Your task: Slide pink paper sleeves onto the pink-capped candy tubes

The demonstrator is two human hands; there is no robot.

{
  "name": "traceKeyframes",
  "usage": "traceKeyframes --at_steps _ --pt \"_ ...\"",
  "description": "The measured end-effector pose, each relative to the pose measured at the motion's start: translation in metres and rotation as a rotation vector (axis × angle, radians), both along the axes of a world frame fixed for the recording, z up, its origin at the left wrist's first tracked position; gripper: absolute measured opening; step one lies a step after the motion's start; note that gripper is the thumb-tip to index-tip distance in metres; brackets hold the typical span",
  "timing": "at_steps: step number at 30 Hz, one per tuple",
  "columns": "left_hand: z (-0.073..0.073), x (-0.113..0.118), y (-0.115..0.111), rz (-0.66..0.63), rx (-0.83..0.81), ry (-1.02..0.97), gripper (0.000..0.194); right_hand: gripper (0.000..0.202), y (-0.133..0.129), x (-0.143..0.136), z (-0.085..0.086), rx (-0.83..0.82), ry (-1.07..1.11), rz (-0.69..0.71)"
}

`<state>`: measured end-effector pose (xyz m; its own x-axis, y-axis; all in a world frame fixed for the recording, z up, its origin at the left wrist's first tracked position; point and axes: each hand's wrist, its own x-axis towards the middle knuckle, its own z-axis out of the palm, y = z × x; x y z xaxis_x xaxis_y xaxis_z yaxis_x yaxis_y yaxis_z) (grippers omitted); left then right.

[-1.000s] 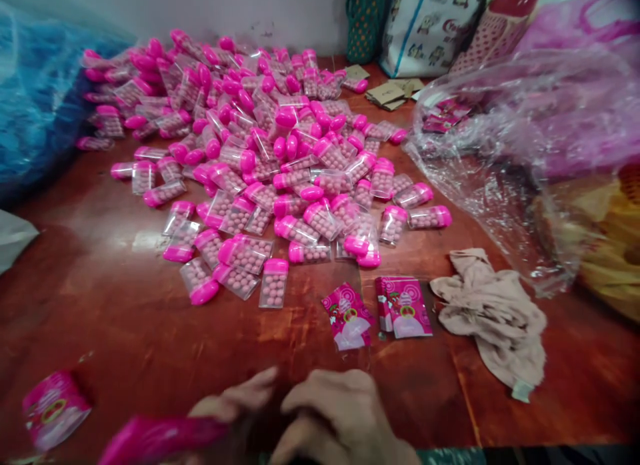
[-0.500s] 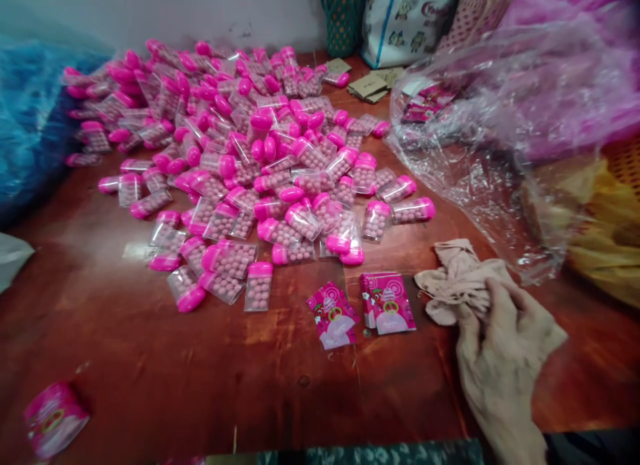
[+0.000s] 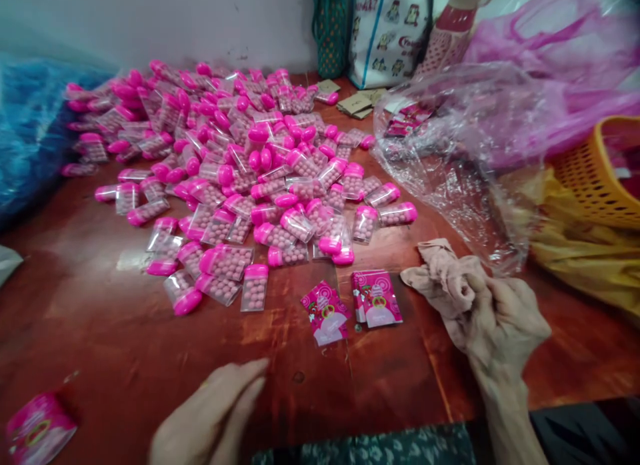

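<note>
On the right, my right hand [image 3: 505, 325] is closed on a crumpled beige cloth [image 3: 443, 278], gripping it between thumb and fingers on the tabletop. My left hand [image 3: 210, 411], slightly blurred, is at the lower middle with fingers stretched forward and nothing visible in them. Between the hands and a little farther off are a small fan of pink printed cards [image 3: 326, 313] and a neat stack of the same cards [image 3: 377, 298]. The nearest candy container [image 3: 255, 288], clear with a pink cap and pink balls inside, lies flat beyond my left hand.
A large heap of pink-capped candy containers [image 3: 225, 165] spreads across the reddish wooden table [image 3: 125, 371]. A blue plastic bag [image 3: 35, 131] stands left, clear plastic [image 3: 450, 178] and a yellow basket [image 3: 590, 171] right. A pink-labelled pack [image 3: 40, 428] lies at lower left.
My left hand has come into view from the bottom edge. My right hand has bunched up the cloth, part of which now hangs toward me. The view has shifted slightly right.
</note>
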<state>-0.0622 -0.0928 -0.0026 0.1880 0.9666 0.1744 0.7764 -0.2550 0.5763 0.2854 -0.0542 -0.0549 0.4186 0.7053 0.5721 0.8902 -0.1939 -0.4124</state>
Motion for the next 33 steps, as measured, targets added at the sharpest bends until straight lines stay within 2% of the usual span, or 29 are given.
traceKeyframes --at_steps 1,3,5,7,9,11,14,15,17,19,22,24,25,27,33 --pt "-0.002 0.018 0.012 -0.087 0.053 0.036 0.029 0.029 0.003 0.002 0.0 -0.004 0.005 0.008" --pt "-0.011 0.052 0.035 -0.146 0.179 0.091 0.027 0.03 0.006 0.005 -0.002 0.01 0.025 0.021" --pt "-0.024 0.078 0.052 -0.119 0.192 0.232 0.031 0.034 0.006 0.006 -0.003 0.055 0.058 0.024" --pt "-0.035 0.091 0.061 -0.048 0.232 0.314 0.036 0.037 0.004 0.006 -0.004 0.093 0.083 0.017" --pt "-0.04 0.093 0.065 -0.022 0.194 0.295 0.034 0.035 0.0 0.003 -0.001 0.108 0.071 0.004" --pt "-0.039 0.09 0.065 -0.019 0.117 0.196 0.029 0.025 -0.004 -0.008 0.005 0.141 0.024 -0.019" --pt "-0.035 0.084 0.064 0.01 0.047 0.0 0.03 0.012 -0.012 -0.04 0.024 0.24 -0.05 -0.001" --pt "-0.035 0.082 0.063 0.023 0.039 -0.063 0.03 0.012 -0.014 -0.054 0.03 0.235 -0.026 0.078" --pt "-0.035 0.081 0.06 0.053 0.021 -0.19 0.028 0.016 -0.016 -0.084 0.042 0.194 0.045 0.332" --pt "-0.036 0.08 0.055 0.098 -0.043 -0.345 0.027 0.019 -0.014 -0.11 0.048 0.114 0.189 0.504" --pt "-0.035 0.079 0.048 0.202 -0.206 -0.613 0.029 0.024 -0.007 -0.136 0.044 -0.167 0.383 0.585" --pt "-0.034 0.077 0.045 0.261 -0.29 -0.744 0.03 0.011 -0.003 -0.144 0.038 -0.288 0.484 0.604" --pt "-0.034 0.077 0.045 0.278 -0.311 -0.778 0.031 0.008 -0.002 -0.146 0.036 -0.304 0.519 0.602" --pt "-0.034 0.076 0.046 0.296 -0.318 -0.791 0.035 0.016 -0.001 -0.147 0.032 -0.289 0.548 0.575" --pt "-0.035 0.077 0.05 0.333 -0.293 -0.76 0.04 0.024 0.0 -0.145 0.03 -0.254 0.426 0.531"
